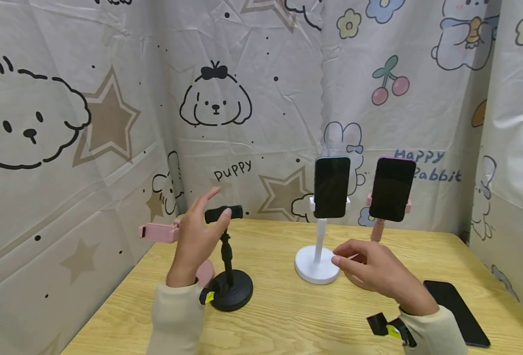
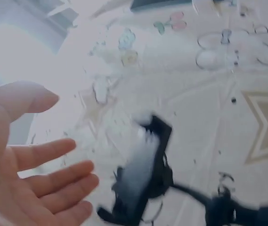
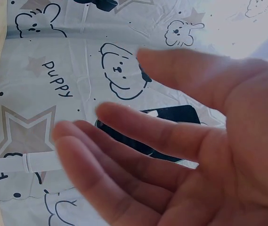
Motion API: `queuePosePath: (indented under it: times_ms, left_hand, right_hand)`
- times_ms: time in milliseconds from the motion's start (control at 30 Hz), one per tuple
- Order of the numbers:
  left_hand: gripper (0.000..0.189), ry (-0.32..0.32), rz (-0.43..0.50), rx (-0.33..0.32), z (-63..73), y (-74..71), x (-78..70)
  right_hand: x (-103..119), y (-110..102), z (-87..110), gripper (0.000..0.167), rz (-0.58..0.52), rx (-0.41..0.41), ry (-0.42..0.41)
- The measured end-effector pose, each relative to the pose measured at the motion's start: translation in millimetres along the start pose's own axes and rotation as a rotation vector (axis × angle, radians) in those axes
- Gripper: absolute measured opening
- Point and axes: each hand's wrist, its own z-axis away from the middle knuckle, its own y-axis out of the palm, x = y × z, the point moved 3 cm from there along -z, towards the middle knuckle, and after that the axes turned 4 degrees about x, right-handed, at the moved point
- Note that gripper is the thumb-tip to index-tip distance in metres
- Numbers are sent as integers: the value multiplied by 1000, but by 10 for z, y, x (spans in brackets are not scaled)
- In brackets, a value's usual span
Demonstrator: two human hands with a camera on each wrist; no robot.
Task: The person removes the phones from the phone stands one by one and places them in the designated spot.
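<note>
Left hand [image 1: 196, 235] spread near the black stand [image 1: 227, 256], right hand [image 1: 375, 268] loosely curved, both empty.

We see a smooth, plastic-looking white phone stand [image 1: 318, 252] on a wood-grained table [image 1: 279, 315]. Behind that stand hangs creased cloth [image 1: 283, 123]; left of it, a matt black phone stand [image 1: 228, 257].

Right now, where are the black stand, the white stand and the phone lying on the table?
Black stand [image 1: 228, 257]: head view, on its upright pole.
White stand [image 1: 319, 246]: head view, on its upright pole.
Phone [image 1: 458, 313]: head view, on its dark upper face.
</note>
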Motion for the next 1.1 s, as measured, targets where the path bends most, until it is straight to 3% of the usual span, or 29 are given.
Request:
queuePosePath:
  times_ms: [100,200,367,567,733,900,1100]
  left_hand:
    - [48,152,49,-46,29,49,-175]
    - [45,273,82,-52,47,143,-343]
    - [42,350,136,6,89,368,-517]
    - [41,310,230,110,60,710,-548]
    - [43,267,312,144,-21,938,-569]
    - [50,175,378,213,-88,1133,-566]
    - [57,54,440,303,-71,1328,-530]
  right_hand:
    - [6,-32,5,37,8,-85,-17]
    - [10,-68,23,42,-10,-163,-22]
    - [17,-105,27,49,-57,-255,-8]
    - [-36,-106,-29,57,-120,-307,6]
    - [-89,-105,-108,66,-192,-335,10]
    - [-150,-128,-228,78,-269,-346,48]
    - [-207,-69,-313,85,-341,-358,46]
